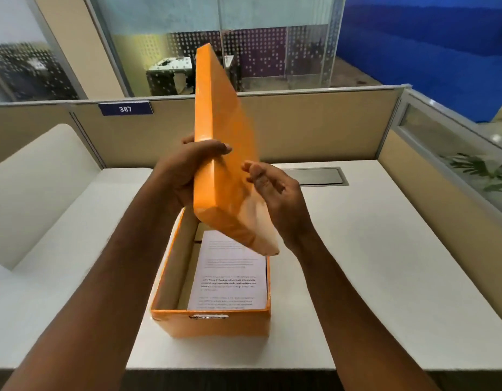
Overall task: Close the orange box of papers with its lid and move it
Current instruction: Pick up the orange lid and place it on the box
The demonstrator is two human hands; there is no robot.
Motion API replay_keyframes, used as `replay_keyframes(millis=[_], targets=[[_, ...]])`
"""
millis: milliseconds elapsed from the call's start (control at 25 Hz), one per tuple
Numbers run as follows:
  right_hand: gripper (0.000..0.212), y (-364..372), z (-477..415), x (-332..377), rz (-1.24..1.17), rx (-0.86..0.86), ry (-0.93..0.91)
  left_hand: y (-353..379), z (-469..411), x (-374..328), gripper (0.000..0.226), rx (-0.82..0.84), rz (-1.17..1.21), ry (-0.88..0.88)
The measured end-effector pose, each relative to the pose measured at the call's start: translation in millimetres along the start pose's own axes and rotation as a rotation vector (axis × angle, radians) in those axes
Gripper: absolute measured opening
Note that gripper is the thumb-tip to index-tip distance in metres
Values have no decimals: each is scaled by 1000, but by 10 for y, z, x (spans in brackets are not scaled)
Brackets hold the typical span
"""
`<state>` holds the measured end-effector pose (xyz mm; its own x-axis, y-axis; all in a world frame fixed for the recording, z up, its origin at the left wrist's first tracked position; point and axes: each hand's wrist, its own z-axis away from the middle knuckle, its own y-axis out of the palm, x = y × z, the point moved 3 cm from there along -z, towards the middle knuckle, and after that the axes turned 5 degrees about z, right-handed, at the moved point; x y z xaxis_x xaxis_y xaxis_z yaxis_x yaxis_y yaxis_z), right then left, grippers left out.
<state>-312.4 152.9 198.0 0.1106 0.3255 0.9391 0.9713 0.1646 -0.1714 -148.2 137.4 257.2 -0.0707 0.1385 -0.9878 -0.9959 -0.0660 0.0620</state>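
An open orange box (216,324) stands on the white desk (371,263) near its front edge. A stack of printed papers (230,277) lies inside, against the right wall. The orange lid (216,131) is held almost upright above the box's far end, blurred along its right side. My left hand (187,167) grips the lid's left edge, thumb over the rim. Beside the lid's right face is my right hand (275,190), fingers apart; whether it touches the lid is unclear.
Beige cubicle partitions (300,128) close off the desk at the back and right, with a sign reading 387 (125,108). A grey cable hatch (317,176) is set in the desk behind the box. A white side surface (47,207) lies to the left.
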Motion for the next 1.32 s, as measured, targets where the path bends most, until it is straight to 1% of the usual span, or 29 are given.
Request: replay_keyframes(millis=[40,80,120,160,200,240,280,320,360,440,480,560,680,760,880,1000,1080,1160,1200,1320], targets=[[27,-112,-23,-90,79,-158,29,-128,29,41,77,16,9,-31],[31,-245,-51,-198,236,-298,83,-266,70,103,85,54,39,-56],[43,-381,-79,-322,386,-358,182,-395,107,194,96,100,90,-77],[57,-487,-98,-456,450,-313,331,-508,134,313,104,140,155,-88],[68,-543,-107,-591,400,-215,491,-600,167,449,106,175,213,-92],[72,-539,-91,-699,276,-111,611,-679,183,584,105,209,246,-96],[71,-496,-55,-779,139,-21,679,-733,202,714,102,246,254,-105],[67,-443,-8,-831,95,23,679,-776,219,834,98,277,243,-117],[65,-393,48,-872,149,12,637,-821,232,942,93,293,211,-122],[63,-324,159,-967,281,-129,541,-930,253,1122,85,250,100,-133],[62,-288,205,-1023,306,-182,528,-975,259,1204,79,198,41,-144],[60,-172,270,-1134,316,-226,540,-1038,259,1358,68,76,-91,-153],[59,84,331,-1264,375,-251,532,-1131,245,1621,73,-113,-290,-131],[58,218,368,-1342,437,-267,516,-1213,242,1799,70,-186,-368,-93],[60,306,434,-1460,532,-264,547,-1303,239,1996,63,-211,-382,-60],[57,423,513,-1540,562,-290,529,-1383,209,2161,56,-166,-357,-10],[52,483,544,-1553,595,-313,500,-1435,198,2252,62,-140,-341,20],[49,510,534,-1553,642,-328,488,-1474,170,2327,69,-152,-351,17],[50,529,515,-1554,667,-334,489,-1495,151,2353,67,-159,-345,21],[51,549,457,-1551,739,-358,490,-1499,91,2396,50,-159,-288,77]])
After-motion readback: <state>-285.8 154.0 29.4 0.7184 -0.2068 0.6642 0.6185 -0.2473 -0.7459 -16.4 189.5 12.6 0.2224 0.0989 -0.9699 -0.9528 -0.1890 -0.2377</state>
